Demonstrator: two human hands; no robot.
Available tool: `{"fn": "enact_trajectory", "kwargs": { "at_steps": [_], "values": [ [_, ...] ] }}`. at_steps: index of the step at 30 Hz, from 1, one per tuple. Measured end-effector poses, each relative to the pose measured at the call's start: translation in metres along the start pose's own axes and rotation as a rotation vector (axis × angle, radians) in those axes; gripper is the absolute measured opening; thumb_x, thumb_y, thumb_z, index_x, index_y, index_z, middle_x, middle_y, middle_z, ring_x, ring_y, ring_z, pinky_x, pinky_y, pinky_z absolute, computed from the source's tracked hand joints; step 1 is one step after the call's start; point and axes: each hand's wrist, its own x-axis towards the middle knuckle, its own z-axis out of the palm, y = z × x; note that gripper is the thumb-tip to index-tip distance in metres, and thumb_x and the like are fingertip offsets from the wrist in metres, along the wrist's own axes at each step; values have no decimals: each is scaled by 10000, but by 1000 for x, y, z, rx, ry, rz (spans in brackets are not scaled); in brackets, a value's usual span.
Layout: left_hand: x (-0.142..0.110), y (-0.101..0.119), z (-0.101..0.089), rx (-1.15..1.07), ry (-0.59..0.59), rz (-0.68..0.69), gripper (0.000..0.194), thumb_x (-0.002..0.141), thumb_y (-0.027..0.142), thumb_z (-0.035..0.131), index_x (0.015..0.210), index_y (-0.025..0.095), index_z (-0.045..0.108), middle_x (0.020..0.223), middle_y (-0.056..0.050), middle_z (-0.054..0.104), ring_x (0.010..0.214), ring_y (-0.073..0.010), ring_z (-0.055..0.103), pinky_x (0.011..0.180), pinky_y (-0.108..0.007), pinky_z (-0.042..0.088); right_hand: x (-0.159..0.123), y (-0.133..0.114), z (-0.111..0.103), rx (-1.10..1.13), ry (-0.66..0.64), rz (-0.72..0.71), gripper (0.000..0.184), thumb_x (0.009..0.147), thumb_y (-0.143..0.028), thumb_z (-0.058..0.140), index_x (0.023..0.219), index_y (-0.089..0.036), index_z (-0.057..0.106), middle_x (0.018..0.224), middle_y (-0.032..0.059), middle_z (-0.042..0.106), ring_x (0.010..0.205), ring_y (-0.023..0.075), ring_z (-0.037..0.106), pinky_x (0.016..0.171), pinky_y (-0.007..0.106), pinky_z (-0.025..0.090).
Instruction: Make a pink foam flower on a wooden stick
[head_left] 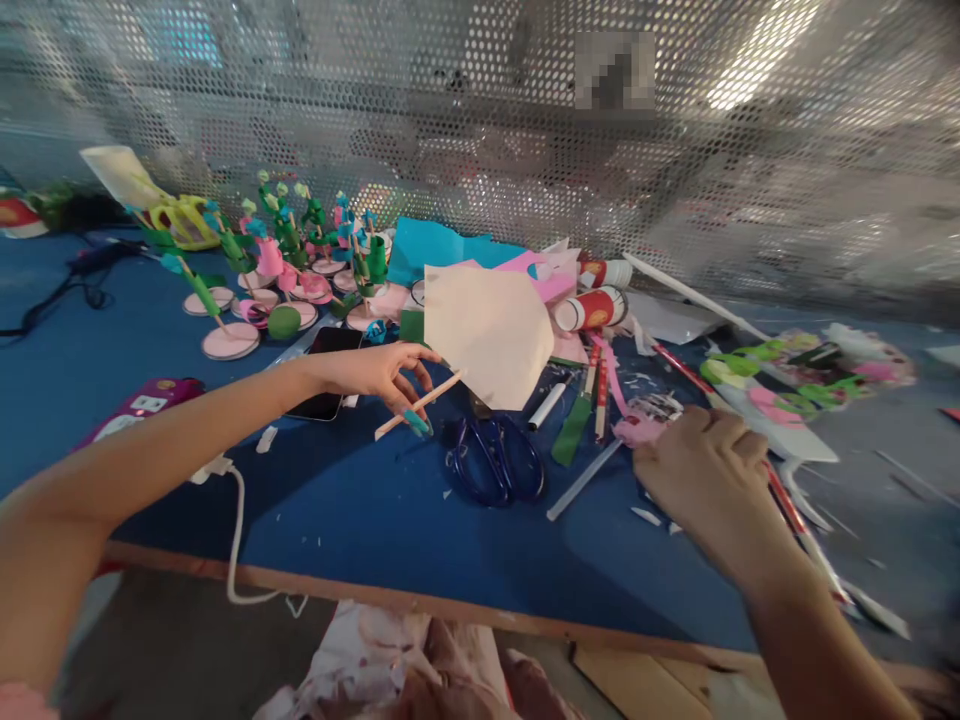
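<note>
My left hand (390,375) is closed on a thin wooden stick (442,388), above the table left of the scissors. A small teal piece (417,423) shows at the fingertips; I cannot tell whether it is attached to the stick. My right hand (701,485) is at the right, low over the table, with its fingers curled down and their tips hidden. Just beyond it lies crumpled pink material (641,428), and a translucent glue stick (585,480) points toward it. Dark blue-handled scissors (499,465) rest between the hands. Behind them is a cream paper sheet (491,335).
Several paper flowers on round bases (231,341) stand at the back left. A phone (326,375) lies behind my left wrist. A white cable (238,530) hangs over the front edge. Red paper cups (596,309) lie beneath the perforated metal screen (525,150).
</note>
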Motion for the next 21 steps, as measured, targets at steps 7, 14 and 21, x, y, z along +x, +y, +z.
{"fn": "enact_trajectory", "kwargs": {
  "at_steps": [7,14,21],
  "values": [
    [-20,-2,12,214,127,-194,970,547,215,805,1354,103,278,880,-100,710,823,-217,668,707,-280,482,26,-94,-31,562,-72,-661,349,883,-159,379,1224,-187,451,1215,141,553,1178,265,472,979,503,398],
    [-38,1,17,178,142,-171,1005,553,188,795,1379,123,228,886,-104,726,780,-219,688,664,-268,482,43,-127,-13,731,-382,-714,272,931,-329,384,802,-172,565,825,94,616,817,215,562,744,377,463],
    [-39,-4,14,30,133,-136,866,591,143,758,1337,170,318,854,-57,725,784,-216,693,653,-273,516,48,-134,2,779,-493,-711,318,941,-287,368,642,-200,431,634,17,510,658,147,501,650,276,402]
  ]
}}
